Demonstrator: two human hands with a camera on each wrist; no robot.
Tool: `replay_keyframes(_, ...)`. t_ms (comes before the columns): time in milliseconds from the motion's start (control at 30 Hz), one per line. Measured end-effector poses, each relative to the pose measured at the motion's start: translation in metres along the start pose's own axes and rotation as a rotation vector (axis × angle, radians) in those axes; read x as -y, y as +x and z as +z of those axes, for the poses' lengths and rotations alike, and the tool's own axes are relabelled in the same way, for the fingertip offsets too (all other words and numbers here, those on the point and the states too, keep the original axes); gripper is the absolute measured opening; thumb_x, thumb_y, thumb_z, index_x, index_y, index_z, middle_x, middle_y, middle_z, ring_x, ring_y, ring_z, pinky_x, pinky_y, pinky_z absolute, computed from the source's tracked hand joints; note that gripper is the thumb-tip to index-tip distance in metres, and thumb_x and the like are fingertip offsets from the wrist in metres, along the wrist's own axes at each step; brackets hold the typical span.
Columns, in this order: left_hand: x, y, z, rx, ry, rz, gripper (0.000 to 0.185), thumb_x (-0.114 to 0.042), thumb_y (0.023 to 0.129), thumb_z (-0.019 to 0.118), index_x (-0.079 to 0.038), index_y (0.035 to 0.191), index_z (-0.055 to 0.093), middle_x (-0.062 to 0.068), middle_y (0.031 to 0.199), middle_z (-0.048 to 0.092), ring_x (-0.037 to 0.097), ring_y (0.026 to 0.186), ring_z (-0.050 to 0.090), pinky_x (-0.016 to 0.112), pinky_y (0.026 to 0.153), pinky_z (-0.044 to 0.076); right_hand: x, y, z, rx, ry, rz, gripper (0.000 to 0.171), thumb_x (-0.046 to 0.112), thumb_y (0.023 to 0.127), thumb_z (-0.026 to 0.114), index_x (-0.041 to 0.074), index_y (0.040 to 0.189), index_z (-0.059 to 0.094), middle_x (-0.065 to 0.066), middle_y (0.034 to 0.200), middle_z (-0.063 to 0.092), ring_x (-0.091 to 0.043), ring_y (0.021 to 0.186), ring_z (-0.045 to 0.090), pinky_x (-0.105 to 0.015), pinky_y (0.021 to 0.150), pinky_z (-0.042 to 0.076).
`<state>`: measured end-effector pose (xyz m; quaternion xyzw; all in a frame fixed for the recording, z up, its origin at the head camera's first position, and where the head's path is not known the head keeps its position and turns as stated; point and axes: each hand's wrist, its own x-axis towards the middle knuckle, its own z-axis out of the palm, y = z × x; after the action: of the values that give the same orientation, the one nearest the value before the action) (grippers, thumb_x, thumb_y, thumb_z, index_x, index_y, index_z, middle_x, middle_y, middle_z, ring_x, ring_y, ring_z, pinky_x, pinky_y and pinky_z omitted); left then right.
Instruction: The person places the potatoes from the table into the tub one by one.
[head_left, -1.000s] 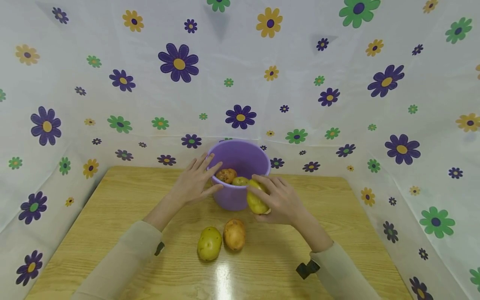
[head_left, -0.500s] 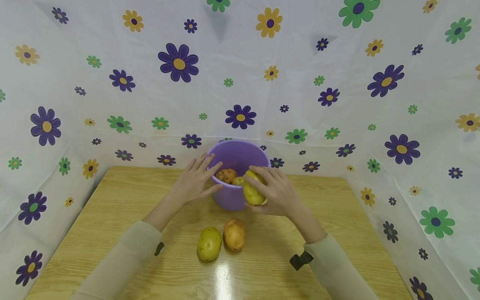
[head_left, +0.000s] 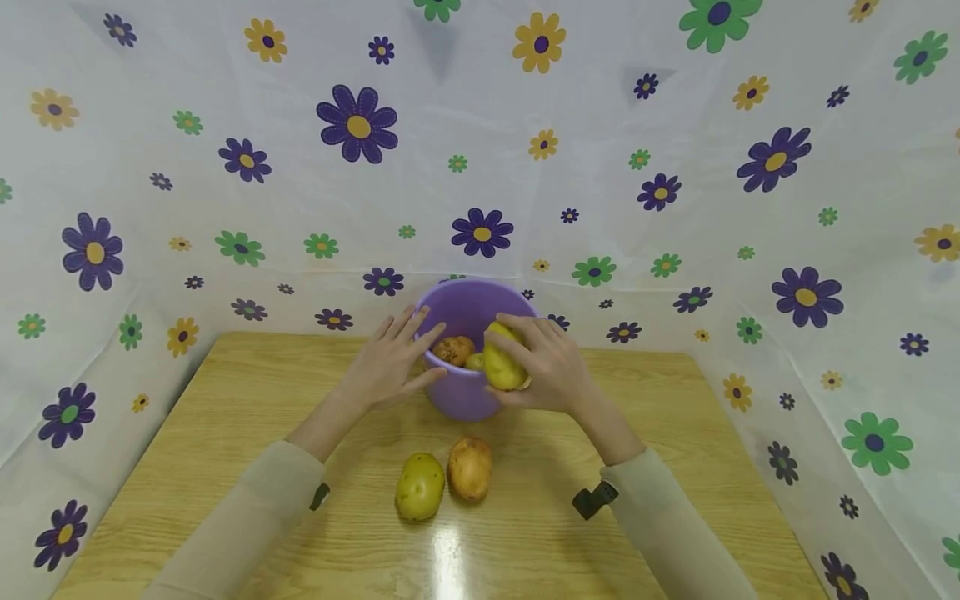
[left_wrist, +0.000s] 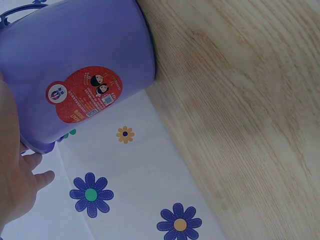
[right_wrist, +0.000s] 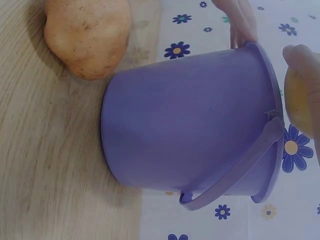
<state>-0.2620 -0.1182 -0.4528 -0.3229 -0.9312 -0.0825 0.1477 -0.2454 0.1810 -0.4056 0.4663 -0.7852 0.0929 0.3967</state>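
Note:
The person's right hand (head_left: 551,362) grips a yellow potato (head_left: 504,357) just over the right front rim of a purple bucket (head_left: 461,396). In the right wrist view that potato (right_wrist: 298,102) is above the rim, between thumb and fingers. The left hand (head_left: 386,362) rests at the bucket's left rim, fingers spread and extended, thumb along the outer front. Inside the bucket lie a brownish potato (head_left: 453,350) and a yellower one (head_left: 474,362), partly hidden by the held potato. On the table in front are a greenish-yellow potato (head_left: 420,487) and a tan potato (head_left: 470,469), side by side.
The bucket stands upright on a wooden table (head_left: 262,392), close to its back edge. Its purple handle (right_wrist: 230,175) hangs down the side. A white flower-printed cloth (head_left: 300,192) encloses the table at the back and both sides.
The right hand has raised the yellow potato and brought it slightly left, from beside the bucket's front right to over its rim. The left hand and the two table potatoes stay put.

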Motion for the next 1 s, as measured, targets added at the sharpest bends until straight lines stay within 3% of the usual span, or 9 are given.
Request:
replay_keyframes(333,0.0,0.0,0.001,-0.002,-0.002,-0.005,0.107,-0.085,0.094,0.0,-0.015,0.164,0.039,0.023,0.173,0.028,0.046,0.161,0.028,0.064,0.13,0.029,-0.013,0.01,0.006,0.051,-0.052,-0.013,0.08,0.056,0.068,0.091,0.014,0.132,0.067,-0.017,0.131,0.067,-0.037,0.1,0.073,-0.047,0.084,0.065)
replay_keyframes(600,0.0,0.0,0.0,-0.016,0.009,0.005,0.102,-0.084,0.097,0.005,-0.015,0.164,0.04,0.024,0.171,0.032,0.046,0.16,0.029,0.064,0.129,0.032,-0.025,0.015,0.013,0.088,-0.065,-0.003,0.082,0.058,0.069,0.09,0.014,0.134,0.067,-0.017,0.132,0.067,-0.036,0.1,0.073,-0.045,0.084,0.064)
replay_keyframes(1000,0.0,0.0,-0.001,0.007,0.012,-0.002,0.106,-0.085,0.095,0.001,-0.016,0.165,0.038,0.024,0.172,0.031,0.046,0.161,0.028,0.064,0.129,0.033,-0.042,0.017,0.02,0.17,-0.038,0.069,0.08,0.053,0.071,0.091,0.013,0.136,0.067,-0.017,0.136,0.067,-0.037,0.111,0.072,-0.051,0.098,0.063)
